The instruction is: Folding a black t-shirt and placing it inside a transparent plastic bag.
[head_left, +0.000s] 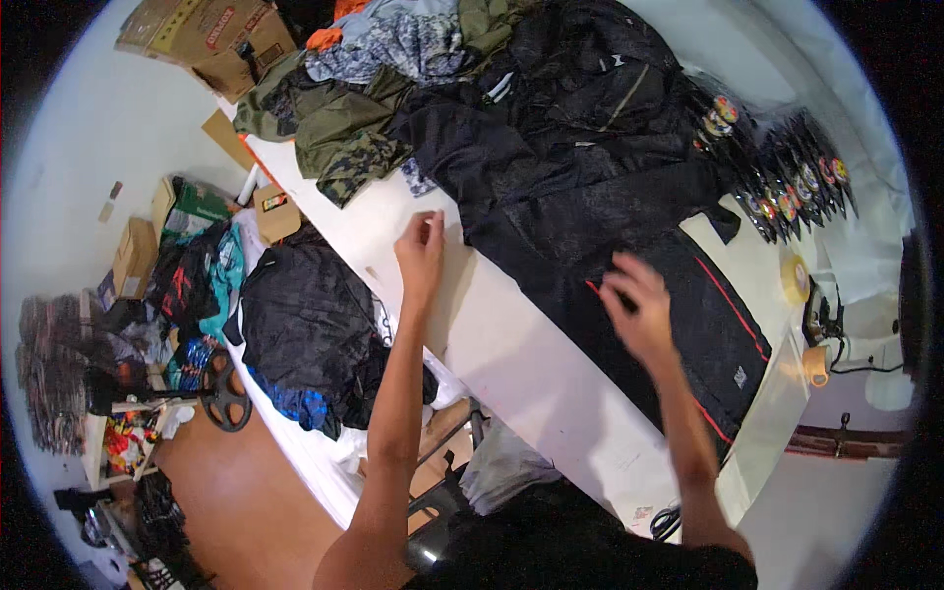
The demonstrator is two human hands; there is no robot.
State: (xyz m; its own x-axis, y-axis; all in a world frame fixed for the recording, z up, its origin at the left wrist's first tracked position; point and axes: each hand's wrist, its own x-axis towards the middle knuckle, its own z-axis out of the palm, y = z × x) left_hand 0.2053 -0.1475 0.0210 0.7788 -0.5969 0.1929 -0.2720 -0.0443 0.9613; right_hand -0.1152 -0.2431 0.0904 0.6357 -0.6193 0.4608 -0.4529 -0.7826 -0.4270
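Lying along the right side of the white surface (511, 344), a black garment with red piping (703, 354) is laid out nearly flat, probably so that its length is easy to reach and smooth with both hands. The right hand (644, 305) is over it, slightly blurred, fingers loosely curled and the thumb apart, with nothing visible between them; whether it touches the cloth I cannot tell. The left hand (421, 258) is over the bare part of the surface, just beside the garment's left edge, its fingertips drawn close; I cannot tell whether they meet or pinch anything. At the far end, a heap of clothes (393, 49) and a camouflage garment (359, 167) seem pushed back to leave working room, while scissors (666, 523) lie at the near edge, perhaps to be handy. As for markings, the garment has a small pale emblem near its right end, too small to read; the cardboard box (216, 44) at far left has red and dark print; and the packets (787, 187) hanging at right have round, colourful labels
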